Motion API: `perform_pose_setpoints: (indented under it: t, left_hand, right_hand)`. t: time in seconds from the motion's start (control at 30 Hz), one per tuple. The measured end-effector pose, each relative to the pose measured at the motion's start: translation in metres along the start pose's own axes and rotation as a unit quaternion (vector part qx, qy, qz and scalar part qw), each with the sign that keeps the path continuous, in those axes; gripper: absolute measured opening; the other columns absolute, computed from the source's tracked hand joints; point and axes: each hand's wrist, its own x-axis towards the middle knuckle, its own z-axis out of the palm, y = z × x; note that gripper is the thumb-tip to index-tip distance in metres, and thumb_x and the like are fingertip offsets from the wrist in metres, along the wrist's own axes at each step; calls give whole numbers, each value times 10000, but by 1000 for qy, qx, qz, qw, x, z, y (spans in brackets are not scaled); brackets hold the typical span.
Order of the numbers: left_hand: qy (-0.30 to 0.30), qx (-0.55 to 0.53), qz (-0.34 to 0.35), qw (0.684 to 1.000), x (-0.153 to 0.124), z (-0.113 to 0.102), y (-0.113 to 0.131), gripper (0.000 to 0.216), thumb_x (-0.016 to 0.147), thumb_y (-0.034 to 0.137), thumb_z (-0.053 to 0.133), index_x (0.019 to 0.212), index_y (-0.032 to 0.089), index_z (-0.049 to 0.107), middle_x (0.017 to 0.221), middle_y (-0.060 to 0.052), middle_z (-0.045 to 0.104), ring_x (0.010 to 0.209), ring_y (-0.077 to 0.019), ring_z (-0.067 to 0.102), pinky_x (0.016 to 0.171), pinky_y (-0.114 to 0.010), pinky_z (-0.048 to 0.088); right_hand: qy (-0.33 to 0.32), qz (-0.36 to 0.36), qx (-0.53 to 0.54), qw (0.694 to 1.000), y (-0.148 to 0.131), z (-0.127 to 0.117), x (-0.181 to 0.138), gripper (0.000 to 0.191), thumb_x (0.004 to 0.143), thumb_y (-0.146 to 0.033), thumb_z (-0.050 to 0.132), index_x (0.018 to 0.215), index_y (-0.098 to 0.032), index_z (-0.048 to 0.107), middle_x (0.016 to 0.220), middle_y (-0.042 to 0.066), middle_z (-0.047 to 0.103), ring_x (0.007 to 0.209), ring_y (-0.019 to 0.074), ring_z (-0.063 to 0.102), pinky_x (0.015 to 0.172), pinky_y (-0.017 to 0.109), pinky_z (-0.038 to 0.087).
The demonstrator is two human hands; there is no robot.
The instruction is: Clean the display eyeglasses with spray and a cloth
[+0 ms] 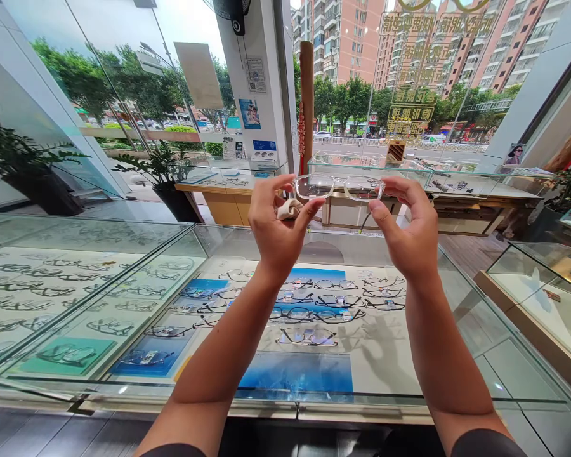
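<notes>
A pair of clear-framed eyeglasses (339,181) is held up level above a glass display case, its two lenses side by side. My left hand (282,222) pinches the left end of the frame between thumb and fingers. A bunched pale cloth (289,209) is tucked in that same hand, against the palm. At the opposite end, my right hand (406,225) grips the frame with thumb and fingertips. Street and shop counters show through the lenses. Both forearms reach out over the case.
Beneath my arms, the glass case (385,387) holds rows of eyeglasses (307,336) on white and blue boards. Another case (533,279) stands at the right. Counters (228,206) line the windows, and a potted plant (164,174) stands at the left.
</notes>
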Motion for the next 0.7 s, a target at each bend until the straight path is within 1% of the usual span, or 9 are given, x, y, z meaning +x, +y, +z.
perform_pose_setpoints:
  t: [0.2, 0.33, 0.47, 0.6, 0.7]
  left_hand:
    - [4, 3, 1, 1000, 0, -1, 2, 486, 833, 527, 906, 1197, 272, 708, 1070, -40, 670, 925, -184, 668, 725, -313, 540]
    - [-9, -20, -28, 999, 0, 0, -1, 484, 836, 547, 898, 1198, 275, 725, 1090, -45, 703, 902, -175, 676, 726, -313, 540]
    - [-27, -43, -57, 997, 1, 3, -5, 469, 841, 561, 888, 1187, 277, 747, 1113, -54, 746, 950, -191, 701, 746, -316, 555]
    - [-39, -59, -74, 995, 1, 4, -6, 451, 837, 558, 892, 1170, 285, 759, 1112, -52, 770, 914, -186, 718, 703, -305, 558]
    - [-40, -56, -75, 995, 1, 4, -7, 444, 843, 553, 888, 1177, 289, 759, 1103, -54, 773, 888, -183, 721, 673, -302, 559]
  right_hand:
    - [0, 5, 1, 1000, -1, 0, 0, 330, 954, -423, 731, 1256, -291, 705, 1211, 59, 766, 1153, 282, 714, 1077, 537, 549]
    - [12, -9, -16, 1000, -4, 1, -1, 332, 960, -433, 730, 1260, -292, 700, 1220, 58, 759, 1155, 281, 707, 1063, 524, 545]
    - [31, -37, -43, 998, -8, 1, -1, 311, 970, -450, 730, 1236, -292, 702, 1198, 52, 746, 1125, 276, 692, 1047, 512, 535]
    - [40, -50, -63, 996, -11, 0, -1, 281, 972, -452, 733, 1210, -305, 705, 1130, 47, 718, 1086, 279, 679, 1030, 516, 531]
    - [40, -51, -72, 995, -12, 0, -1, 275, 973, -451, 734, 1210, -315, 703, 1115, 47, 706, 1065, 281, 677, 1017, 518, 532]
